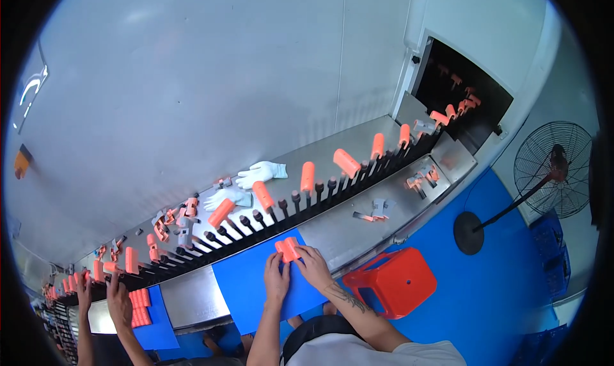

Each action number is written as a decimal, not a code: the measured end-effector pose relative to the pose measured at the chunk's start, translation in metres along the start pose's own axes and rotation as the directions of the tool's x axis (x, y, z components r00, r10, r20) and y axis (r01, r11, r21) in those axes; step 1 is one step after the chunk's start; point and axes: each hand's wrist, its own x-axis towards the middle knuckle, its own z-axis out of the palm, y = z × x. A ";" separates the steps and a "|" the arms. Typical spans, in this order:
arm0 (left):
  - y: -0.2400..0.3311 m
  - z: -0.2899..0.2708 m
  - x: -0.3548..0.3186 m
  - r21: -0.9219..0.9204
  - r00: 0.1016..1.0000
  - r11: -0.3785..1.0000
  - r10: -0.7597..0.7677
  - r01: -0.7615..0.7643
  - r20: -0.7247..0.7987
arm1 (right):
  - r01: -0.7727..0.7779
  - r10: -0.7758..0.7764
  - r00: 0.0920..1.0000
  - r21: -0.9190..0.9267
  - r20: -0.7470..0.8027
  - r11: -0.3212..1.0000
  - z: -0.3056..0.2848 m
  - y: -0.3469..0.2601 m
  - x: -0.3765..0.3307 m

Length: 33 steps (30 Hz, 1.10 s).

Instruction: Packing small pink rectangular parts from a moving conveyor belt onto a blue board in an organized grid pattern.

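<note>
Pieces (287,249), orange, rounded and seemingly two side by side, lie between the left hand (277,278) and the right hand (311,265), above the blue sheet (246,283), near the right end of its far edge. From my remote post I read the grip of each hand as closed, fingertips clamped on these pieces. Good handling, I judge, calls for light pressure from the outer sides, with both pieces level and their broad faces left untouched. The sheet lies on a metal counter (332,238), whose far edge borders a slanting row of black pegs (296,201); white gloves (259,174) rest beyond. Past the counter's right end I note a dark opening (441,84) and a fan (556,164); a red stool (400,283) stands on blue floor (470,289) by its near edge.
</note>
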 end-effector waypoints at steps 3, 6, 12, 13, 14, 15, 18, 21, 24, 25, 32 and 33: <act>-0.006 0.010 0.011 0.150 0.984 0.979 0.154 -0.139 -0.092 | 0.001 0.000 1.000 0.022 -0.011 1.000 -0.001 0.009 0.014; -0.002 0.017 0.014 0.157 0.988 0.983 0.117 -0.100 -0.098 | -0.001 0.001 1.000 0.039 -0.007 0.999 -0.005 0.013 0.018; 0.009 0.016 0.008 -0.291 0.979 0.953 -0.132 0.084 -0.152 | 0.025 -0.023 0.999 0.044 -0.033 0.999 -0.041 0.005 0.023; 0.015 0.011 0.006 -0.290 0.980 0.954 -0.128 0.078 -0.156 | 0.020 -0.017 0.998 0.053 -0.062 0.998 -0.056 0.001 0.025; 0.027 0.001 0.005 -0.263 0.979 0.962 -0.124 0.078 -0.162 | 0.048 -0.036 0.992 0.101 -0.123 0.994 -0.073 0.000 0.027; 0.044 -0.010 0.004 -0.236 0.978 0.969 -0.120 0.077 -0.170 | 0.072 -0.045 0.974 0.117 -0.221 0.991 -0.090 0.002 0.034; 0.128 -0.036 0.021 -0.173 0.993 0.979 0.096 -0.106 -0.065 | 0.131 -0.038 0.910 0.199 -0.413 0.971 -0.146 -0.011 0.071; 0.176 -0.058 0.060 0.103 0.933 0.947 0.318 -0.304 -0.171 | 0.351 -0.398 0.874 -0.205 -0.278 0.914 -0.186 -0.040 0.123; 0.199 -0.079 0.093 0.247 0.947 0.926 0.313 -0.285 -0.079 | 0.438 -0.460 0.888 -0.308 0.001 0.845 -0.190 -0.043 0.152; 0.200 -0.093 0.093 0.359 0.950 0.892 0.309 -0.275 -0.040 | 0.447 -0.452 0.889 -0.349 0.071 0.823 -0.186 -0.051 0.155; 0.167 -0.144 0.117 0.666 0.975 0.716 0.204 -0.209 0.087 | 0.196 -0.175 0.980 -0.339 0.092 0.920 -0.138 -0.102 0.171; 0.161 -0.146 0.117 0.681 0.981 0.708 0.168 -0.187 0.094 | 0.204 -0.172 0.978 -0.388 0.115 0.899 -0.132 -0.106 0.174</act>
